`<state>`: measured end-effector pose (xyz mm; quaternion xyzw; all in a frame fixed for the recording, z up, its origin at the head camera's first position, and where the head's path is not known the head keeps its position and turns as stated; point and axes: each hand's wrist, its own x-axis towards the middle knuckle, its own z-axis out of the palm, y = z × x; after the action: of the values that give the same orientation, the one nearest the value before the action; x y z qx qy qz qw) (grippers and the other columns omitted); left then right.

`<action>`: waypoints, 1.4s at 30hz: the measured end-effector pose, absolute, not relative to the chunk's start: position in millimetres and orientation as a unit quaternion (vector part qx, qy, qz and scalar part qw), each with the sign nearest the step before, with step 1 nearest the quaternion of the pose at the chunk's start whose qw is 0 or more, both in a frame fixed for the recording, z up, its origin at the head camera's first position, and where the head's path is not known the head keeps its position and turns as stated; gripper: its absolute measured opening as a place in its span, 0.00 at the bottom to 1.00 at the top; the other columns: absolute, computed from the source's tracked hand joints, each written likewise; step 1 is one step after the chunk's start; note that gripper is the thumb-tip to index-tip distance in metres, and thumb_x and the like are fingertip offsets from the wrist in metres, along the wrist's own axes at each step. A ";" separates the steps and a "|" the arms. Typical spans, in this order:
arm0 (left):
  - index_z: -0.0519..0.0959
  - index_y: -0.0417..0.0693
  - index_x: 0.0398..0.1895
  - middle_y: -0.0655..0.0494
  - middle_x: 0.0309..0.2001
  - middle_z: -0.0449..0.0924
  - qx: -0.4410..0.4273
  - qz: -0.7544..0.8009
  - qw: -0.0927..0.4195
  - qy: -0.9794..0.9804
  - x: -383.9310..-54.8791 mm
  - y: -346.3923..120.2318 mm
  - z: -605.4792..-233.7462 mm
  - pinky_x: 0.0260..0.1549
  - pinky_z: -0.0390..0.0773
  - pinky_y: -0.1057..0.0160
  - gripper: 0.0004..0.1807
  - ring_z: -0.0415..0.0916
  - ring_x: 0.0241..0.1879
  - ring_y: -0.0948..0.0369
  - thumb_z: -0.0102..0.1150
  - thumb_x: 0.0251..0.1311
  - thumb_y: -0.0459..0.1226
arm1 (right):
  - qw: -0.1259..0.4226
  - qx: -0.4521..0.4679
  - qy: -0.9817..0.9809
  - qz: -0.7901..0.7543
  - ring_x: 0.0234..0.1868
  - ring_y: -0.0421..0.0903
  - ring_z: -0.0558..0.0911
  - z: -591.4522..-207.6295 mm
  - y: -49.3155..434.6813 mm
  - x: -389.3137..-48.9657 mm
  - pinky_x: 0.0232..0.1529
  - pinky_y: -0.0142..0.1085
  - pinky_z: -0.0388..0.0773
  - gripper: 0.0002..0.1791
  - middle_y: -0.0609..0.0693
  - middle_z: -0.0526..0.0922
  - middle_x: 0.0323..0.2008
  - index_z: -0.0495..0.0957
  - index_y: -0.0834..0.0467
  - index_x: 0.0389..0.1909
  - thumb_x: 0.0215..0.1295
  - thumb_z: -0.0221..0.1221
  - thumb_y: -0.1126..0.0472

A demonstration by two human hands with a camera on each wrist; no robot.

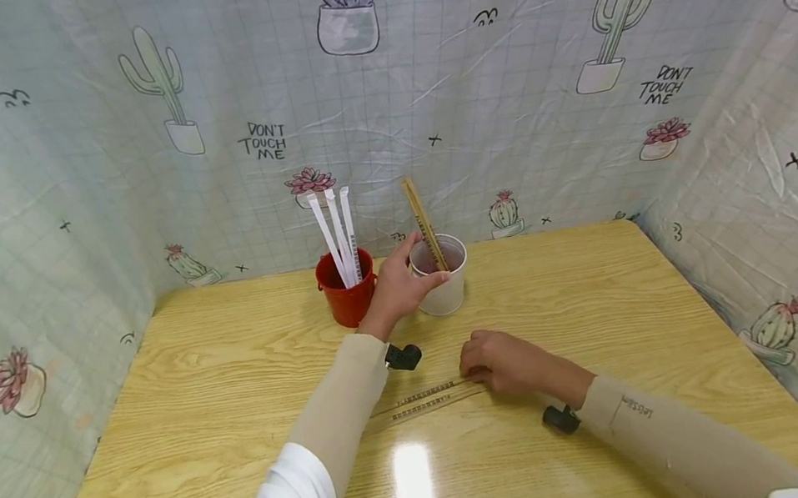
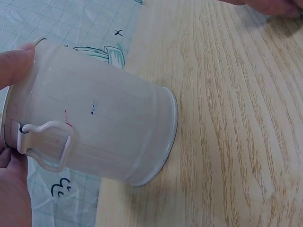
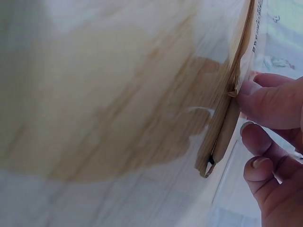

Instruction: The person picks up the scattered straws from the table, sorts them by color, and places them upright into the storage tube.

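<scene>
My left hand (image 1: pixel 403 278) grips the rim of a white metal bucket (image 1: pixel 443 298), thumb and fingers spread apart along it. In the left wrist view the bucket (image 2: pixel 104 109) shows its side handle, and its base meets the wood. Brown paper-wrapped straws (image 1: pixel 427 228) with printing lean upright inside it. On the table lie two more brown wrapped straws (image 1: pixel 419 404), side by side. My right hand (image 1: pixel 508 362) is at their right ends. In the right wrist view its thumb and forefinger pinch a brown wrapped straw (image 3: pixel 222 127) near its end; the other fingers are curled below.
A red bucket (image 1: pixel 349 302) holding several white paper-wrapped straws (image 1: pixel 338 236) stands just left of the white one. The wooden table (image 1: pixel 233 372) ends at a cactus-print cloth (image 1: pixel 426 111) behind. Black wrist cameras (image 1: pixel 403 357) stick out beside both wrists.
</scene>
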<state>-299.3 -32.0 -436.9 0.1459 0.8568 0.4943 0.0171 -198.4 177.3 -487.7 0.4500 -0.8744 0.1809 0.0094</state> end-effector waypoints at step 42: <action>0.62 0.55 0.81 0.51 0.80 0.63 0.159 0.502 0.015 0.850 -302.4 -33.4 -435.0 0.76 0.69 0.45 0.48 0.63 0.79 0.49 0.76 0.59 0.46 | 0.140 0.477 -0.857 0.137 0.36 0.42 0.77 -446.6 189.6 -196.4 0.40 0.34 0.82 0.11 0.45 0.81 0.33 0.84 0.56 0.32 0.58 0.68 0.76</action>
<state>-302.4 -33.4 -435.0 0.1592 0.8501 0.5017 0.0149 -196.4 189.6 -446.6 0.4771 -0.8568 0.1367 0.1397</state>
